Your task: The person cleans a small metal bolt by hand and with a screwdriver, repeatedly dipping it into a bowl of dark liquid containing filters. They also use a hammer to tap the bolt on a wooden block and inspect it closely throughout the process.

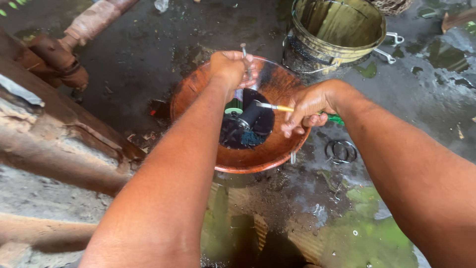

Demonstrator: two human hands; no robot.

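My left hand (229,67) is closed around a thin metal bolt or rod (244,54), held upright over the far side of an orange-brown bowl (248,161). My right hand (310,106) grips a small brush with a yellow and green handle (282,108). Its bristled tip touches a dark cylindrical part (249,116) that sticks up from black liquid in the bowl. Other small parts, one green and white, lie in the liquid.
A dirty metal bucket (337,30) stands behind the bowl at right, with a wrench (391,47) beside it. Dark rings (340,150) lie on the wet, oily floor to the right. Rusty pipes and beams (64,54) run along the left.
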